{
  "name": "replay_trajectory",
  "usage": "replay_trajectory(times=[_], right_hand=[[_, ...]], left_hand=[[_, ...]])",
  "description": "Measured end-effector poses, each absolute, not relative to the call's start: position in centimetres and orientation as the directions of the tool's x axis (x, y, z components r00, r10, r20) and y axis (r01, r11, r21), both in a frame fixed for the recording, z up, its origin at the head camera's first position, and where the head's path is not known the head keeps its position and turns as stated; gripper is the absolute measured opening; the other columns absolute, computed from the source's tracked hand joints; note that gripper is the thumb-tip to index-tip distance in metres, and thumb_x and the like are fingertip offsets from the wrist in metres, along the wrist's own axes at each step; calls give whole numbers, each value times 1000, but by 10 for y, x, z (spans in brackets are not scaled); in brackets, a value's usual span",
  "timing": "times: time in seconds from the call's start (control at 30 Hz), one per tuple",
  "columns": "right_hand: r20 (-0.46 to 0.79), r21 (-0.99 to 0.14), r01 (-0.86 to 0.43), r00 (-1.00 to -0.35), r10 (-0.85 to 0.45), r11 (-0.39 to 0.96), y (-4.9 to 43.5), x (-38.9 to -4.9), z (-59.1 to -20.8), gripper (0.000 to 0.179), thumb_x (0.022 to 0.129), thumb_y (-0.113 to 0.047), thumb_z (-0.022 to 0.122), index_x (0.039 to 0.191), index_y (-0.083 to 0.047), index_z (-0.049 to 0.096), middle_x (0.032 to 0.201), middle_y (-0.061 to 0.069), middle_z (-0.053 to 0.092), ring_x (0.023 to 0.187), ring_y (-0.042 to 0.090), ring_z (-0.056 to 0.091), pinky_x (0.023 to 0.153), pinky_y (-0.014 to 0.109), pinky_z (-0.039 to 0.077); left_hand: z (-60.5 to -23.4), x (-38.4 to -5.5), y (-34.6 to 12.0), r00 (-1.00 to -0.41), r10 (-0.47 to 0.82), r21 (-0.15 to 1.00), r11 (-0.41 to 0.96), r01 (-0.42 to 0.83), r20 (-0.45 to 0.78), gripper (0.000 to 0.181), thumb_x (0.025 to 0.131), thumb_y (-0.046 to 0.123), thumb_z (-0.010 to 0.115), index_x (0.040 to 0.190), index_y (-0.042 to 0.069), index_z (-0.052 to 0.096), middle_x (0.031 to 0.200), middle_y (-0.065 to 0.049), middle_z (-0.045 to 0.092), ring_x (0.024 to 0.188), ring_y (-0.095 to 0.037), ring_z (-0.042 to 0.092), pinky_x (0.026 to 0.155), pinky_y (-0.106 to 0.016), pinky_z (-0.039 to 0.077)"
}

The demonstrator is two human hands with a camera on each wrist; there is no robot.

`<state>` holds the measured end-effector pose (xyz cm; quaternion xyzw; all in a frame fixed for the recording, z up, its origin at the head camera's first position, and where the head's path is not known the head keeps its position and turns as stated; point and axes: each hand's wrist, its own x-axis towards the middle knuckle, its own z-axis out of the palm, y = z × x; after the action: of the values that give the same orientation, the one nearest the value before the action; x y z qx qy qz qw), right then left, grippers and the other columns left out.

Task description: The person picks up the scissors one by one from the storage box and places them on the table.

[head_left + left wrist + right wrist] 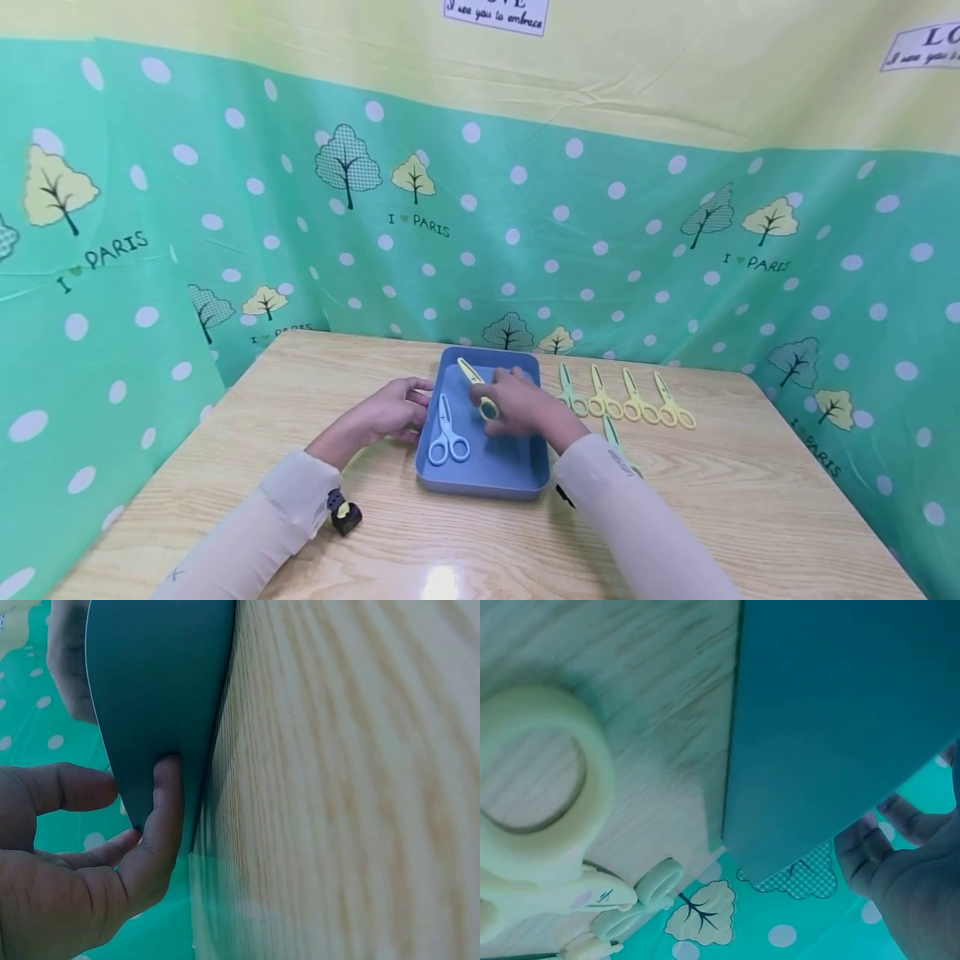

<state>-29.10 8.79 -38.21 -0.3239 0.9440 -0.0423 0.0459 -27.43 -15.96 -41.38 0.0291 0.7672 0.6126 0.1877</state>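
Observation:
A blue-grey rectangular tray rests on the wooden table. Inside, at its left, lies a pair of light blue scissors with the blades pointing away. My right hand reaches over the right wall and holds yellow scissors by the handle part, blades toward the far left corner; the fingers cover much of the handles. My left hand is at the tray's left side. In the left wrist view, fingers of that hand touch the outer wall of the tray.
To the right of the tray stands a row with green scissors and several yellow scissors. Another green pair lies nearer, partly under my right sleeve. A patterned curtain hangs behind the table.

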Motion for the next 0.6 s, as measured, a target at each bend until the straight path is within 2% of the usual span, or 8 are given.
replay_trajectory(times=[0.3, 0.6], right_hand=[[1, -99, -623, -780, -626, 776, 96, -277, -378, 38, 87, -33, 77, 124, -28, 67, 120, 14, 55, 100, 30, 44, 79, 41, 46], [67, -99, -582, -813, -578, 807, 109, -262, -373, 39, 82, -30, 81, 119, -28, 70, 119, 14, 56, 98, 30, 44, 75, 38, 45]], left_hand=[[-414, -274, -160, -930, 272, 951, 249, -182, -249, 69, 86, -12, 55, 152, -2, 38, 129, -25, 54, 97, -33, 69, 80, -45, 63], [-415, -274, -160, -930, 271, 952, 246, -184, -250, 70, 86, -12, 55, 152, -2, 37, 130, -25, 54, 97, -33, 69, 80, -45, 63]])
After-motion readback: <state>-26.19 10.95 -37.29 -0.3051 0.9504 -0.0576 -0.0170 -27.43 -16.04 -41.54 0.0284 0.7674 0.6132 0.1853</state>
